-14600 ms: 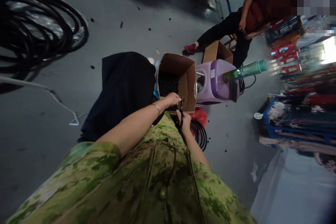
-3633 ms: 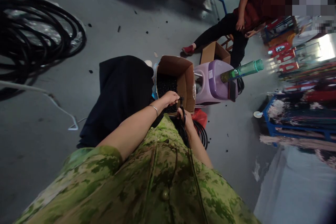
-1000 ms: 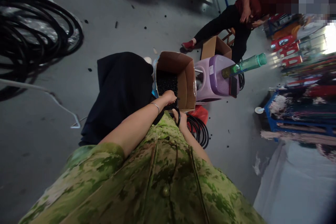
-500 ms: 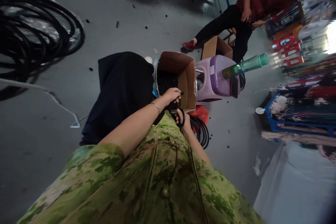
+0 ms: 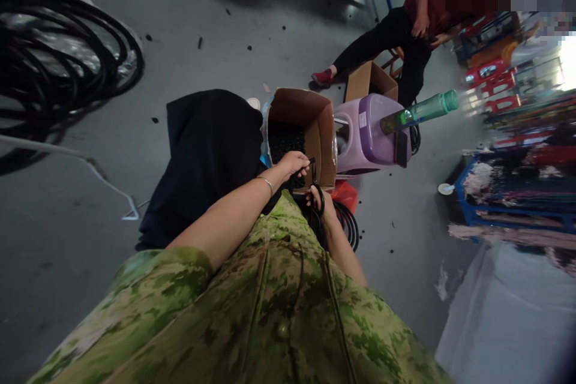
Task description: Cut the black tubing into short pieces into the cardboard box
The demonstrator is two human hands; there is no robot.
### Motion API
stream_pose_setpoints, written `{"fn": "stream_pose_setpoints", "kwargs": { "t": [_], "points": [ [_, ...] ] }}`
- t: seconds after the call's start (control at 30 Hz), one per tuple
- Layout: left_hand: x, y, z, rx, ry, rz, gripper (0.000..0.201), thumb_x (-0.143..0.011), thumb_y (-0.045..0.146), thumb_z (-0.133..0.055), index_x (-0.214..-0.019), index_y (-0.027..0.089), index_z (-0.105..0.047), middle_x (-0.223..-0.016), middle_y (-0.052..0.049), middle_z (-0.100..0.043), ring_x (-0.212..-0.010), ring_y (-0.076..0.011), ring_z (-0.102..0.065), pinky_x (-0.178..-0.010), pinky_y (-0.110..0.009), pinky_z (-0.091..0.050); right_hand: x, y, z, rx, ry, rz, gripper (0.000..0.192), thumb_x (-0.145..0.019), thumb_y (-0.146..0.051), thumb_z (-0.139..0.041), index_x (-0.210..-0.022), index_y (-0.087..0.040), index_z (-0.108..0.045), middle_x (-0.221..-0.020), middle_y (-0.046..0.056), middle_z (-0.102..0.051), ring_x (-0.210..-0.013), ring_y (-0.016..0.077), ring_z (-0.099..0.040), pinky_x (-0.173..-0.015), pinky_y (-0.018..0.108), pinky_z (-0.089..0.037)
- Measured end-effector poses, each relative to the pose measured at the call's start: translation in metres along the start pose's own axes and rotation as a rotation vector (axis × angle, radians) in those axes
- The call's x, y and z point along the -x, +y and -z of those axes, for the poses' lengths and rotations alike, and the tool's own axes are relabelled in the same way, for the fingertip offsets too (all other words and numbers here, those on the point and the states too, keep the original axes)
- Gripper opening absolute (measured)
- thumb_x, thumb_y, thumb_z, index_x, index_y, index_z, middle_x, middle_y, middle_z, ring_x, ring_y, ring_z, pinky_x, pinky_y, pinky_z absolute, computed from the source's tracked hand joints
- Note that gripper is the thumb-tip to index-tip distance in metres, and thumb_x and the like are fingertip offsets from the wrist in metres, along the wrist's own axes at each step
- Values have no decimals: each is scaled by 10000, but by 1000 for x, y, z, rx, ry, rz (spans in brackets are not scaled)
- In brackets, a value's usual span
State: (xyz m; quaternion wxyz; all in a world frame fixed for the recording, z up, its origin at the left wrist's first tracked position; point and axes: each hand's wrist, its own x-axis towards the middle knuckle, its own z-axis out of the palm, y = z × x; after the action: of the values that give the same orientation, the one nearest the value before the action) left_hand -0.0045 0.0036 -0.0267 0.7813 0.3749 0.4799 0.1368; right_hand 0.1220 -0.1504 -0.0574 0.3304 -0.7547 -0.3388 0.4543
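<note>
In my left hand (image 5: 294, 163), over the near side of an open cardboard box (image 5: 324, 132), a thin black strip (image 5: 311, 161) is pinched between the fingertips. Small black pieces (image 5: 284, 139) fill the bottom of the box. My right hand (image 5: 324, 203) is just outside its near right corner and grips scissors (image 5: 319, 197) by their black looped handles. The blades point up toward the strip's end, but whether they touch it I cannot tell. Below the right wrist lies a coil of black tubing (image 5: 348, 225).
A purple plastic stool (image 5: 375, 132) right of the box bears a green bottle (image 5: 432, 109). Dark cloth (image 5: 207, 156) covers something at left. A large black coil (image 5: 90, 54) lies far left. A co-worker (image 5: 416, 42) sits beyond, beside another cardboard box (image 5: 360, 81).
My right hand has moved slightly to the right with the scissors, and their blades now show more upright. My left hand has stayed nearly in place, still pinching the strip.
</note>
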Motion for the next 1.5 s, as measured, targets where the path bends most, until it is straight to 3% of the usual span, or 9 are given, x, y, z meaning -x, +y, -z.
{"fn": "stream_pose_setpoints", "kwargs": {
  "t": [0.4,1.0,1.27,1.5],
  "points": [
    [7,3,0,-20,-80,80,119,-901,68,-553,-811,145,-555,-563,42,-539,-416,-49,-432,-486,-179,-388,-5,-11,3,117,-51,109,560,-814,-723,-514,-712,-178,-598,-662,18,-584,-574,133,-523,-569,258,-382],
    [9,8,1,-9,-153,137,255,-902,28,-434,-676,138,-483,-565,17,-502,-381,-36,-337,-405,-183,-256,4,-25,7,170,-71,85,527,-815,-695,-552,-821,-175,-640,-776,27,-609,-696,157,-516,-609,252,-393],
    [6,4,2,44,-227,100,238,-897,28,-441,-690,139,-484,-582,13,-504,-384,-35,-336,-400,-179,-252,3,-24,7,127,-91,76,538,-816,-713,-542,-838,-183,-637,-780,24,-614,-685,155,-508,-617,262,-378],
    [4,3,3,51,-225,101,193,-866,31,-483,-707,139,-495,-602,5,-523,-385,-39,-348,-406,-188,-254,9,-32,5,117,-93,86,517,-817,-696,-551,-795,-183,-610,-769,25,-600,-711,161,-508,-650,271,-391]
  ]
}}
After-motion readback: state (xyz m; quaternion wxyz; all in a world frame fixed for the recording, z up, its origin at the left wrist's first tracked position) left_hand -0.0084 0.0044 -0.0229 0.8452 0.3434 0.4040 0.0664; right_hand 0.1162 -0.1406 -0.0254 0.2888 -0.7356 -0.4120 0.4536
